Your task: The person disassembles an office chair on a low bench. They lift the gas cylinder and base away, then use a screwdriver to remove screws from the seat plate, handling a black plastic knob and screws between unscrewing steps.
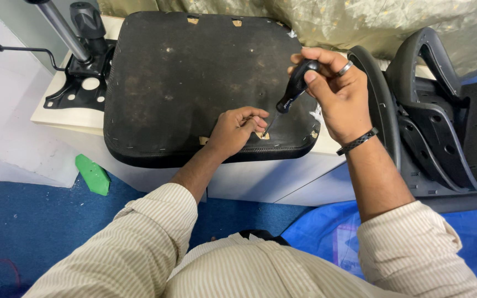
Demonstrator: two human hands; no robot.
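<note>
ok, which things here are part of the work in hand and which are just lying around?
In use:
right hand
screwdriver
left hand
seat cushion

Lying about:
chair mechanism plate
chair backrest frame
green scrap
gold cloth

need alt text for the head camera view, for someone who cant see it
A person's right hand holds a black-handled screwdriver, tip down at the near edge of an upturned black chair seat on a white table, while the left hand pinches beside the tip. A black chair backrest leans at the right.
</note>
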